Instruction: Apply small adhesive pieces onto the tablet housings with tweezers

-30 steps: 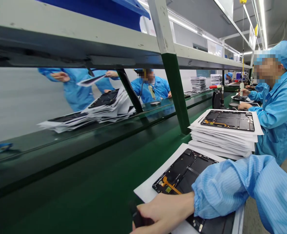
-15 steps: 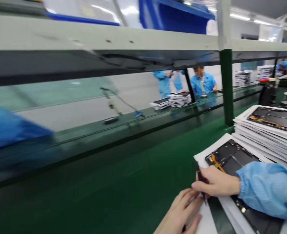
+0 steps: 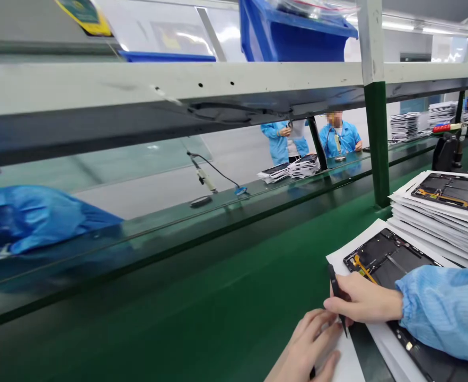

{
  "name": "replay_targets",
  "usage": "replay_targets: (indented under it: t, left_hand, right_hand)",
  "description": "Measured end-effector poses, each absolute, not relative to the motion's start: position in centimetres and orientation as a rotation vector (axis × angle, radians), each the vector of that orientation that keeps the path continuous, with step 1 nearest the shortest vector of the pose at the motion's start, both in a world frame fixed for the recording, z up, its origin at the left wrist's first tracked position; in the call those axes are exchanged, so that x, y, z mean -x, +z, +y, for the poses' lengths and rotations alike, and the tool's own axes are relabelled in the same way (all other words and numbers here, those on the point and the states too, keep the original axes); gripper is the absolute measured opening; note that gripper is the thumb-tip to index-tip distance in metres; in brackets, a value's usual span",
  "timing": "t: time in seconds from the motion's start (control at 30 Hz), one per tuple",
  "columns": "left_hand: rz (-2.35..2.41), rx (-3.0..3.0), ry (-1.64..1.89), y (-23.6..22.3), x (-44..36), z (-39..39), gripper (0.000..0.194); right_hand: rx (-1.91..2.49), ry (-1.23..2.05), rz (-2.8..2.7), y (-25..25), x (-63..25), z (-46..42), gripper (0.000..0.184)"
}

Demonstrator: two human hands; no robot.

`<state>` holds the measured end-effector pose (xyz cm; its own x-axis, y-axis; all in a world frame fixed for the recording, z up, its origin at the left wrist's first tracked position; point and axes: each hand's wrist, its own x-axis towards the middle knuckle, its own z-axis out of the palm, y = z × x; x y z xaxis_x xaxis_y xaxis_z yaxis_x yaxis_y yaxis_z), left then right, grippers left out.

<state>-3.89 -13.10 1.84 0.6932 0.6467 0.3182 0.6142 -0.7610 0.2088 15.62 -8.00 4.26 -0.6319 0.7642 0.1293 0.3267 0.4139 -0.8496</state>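
My right hand [image 3: 367, 298] is closed around black tweezers [image 3: 336, 284], which slant down with the tip pointing at the bench. Beside the tip, my left hand [image 3: 307, 345] rests over white paper [image 3: 349, 363], its fingers curled. A small dark bit shows between its thumb and fingers; what it is I cannot make out. Under my right forearm lies a black device housing [image 3: 388, 257] with an orange flex cable [image 3: 364, 269], on white sheets. The sleeve hides the housing's middle.
A tall stack of white sheets [image 3: 436, 228] with another black housing [image 3: 456, 192] stands at right. A green post [image 3: 377, 148] and a low shelf [image 3: 178, 85] cross in front; a blue bin [image 3: 297, 37] sits above. Co-workers in blue [image 3: 347, 138] are beyond the green bench [image 3: 178, 318].
The whole view has shifted, so my hands and the housings appear slightly farther right and the shelf lower. Both hands keep nearly the same pose, with the tweezers still in my right hand.
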Motion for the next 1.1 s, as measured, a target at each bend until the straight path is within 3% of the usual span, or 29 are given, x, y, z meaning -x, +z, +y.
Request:
replay_targets:
  t: [1.1]
  left_hand:
    - [1.009, -2.73, 0.52, 2.27, 3.34, -13.11, 0.038]
  right_hand:
    - [0.853, 1.121, -2.141, 3.67, -15.71, -7.96, 0.015]
